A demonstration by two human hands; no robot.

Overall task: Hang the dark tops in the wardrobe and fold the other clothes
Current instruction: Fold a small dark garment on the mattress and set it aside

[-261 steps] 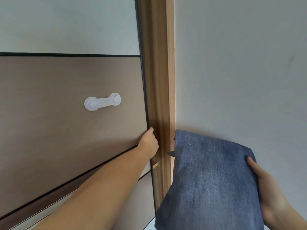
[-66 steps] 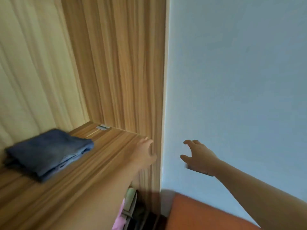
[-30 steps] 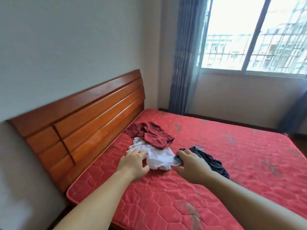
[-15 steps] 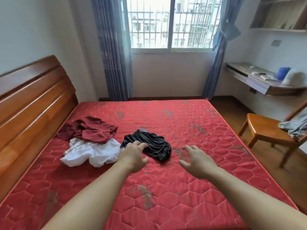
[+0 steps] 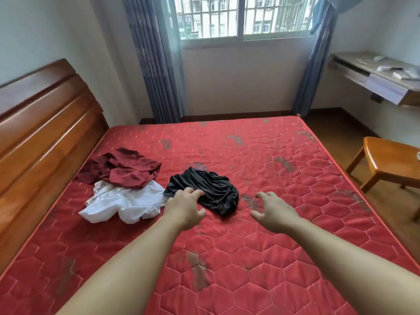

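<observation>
On the red bed [image 5: 261,155], black top [image 5: 204,192] lies crumpled mid-mattress, long axis left-right. Left hand [image 5: 184,208] nearer, fingers [image 5: 193,192] spread, tips at its near edge, gripping nothing. Right hand [image 5: 272,210] just right of it, loose, empty.

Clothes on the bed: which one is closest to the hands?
The black garment. The left hand reaches its near edge, while the white one and the dark red one lie farther left.
</observation>
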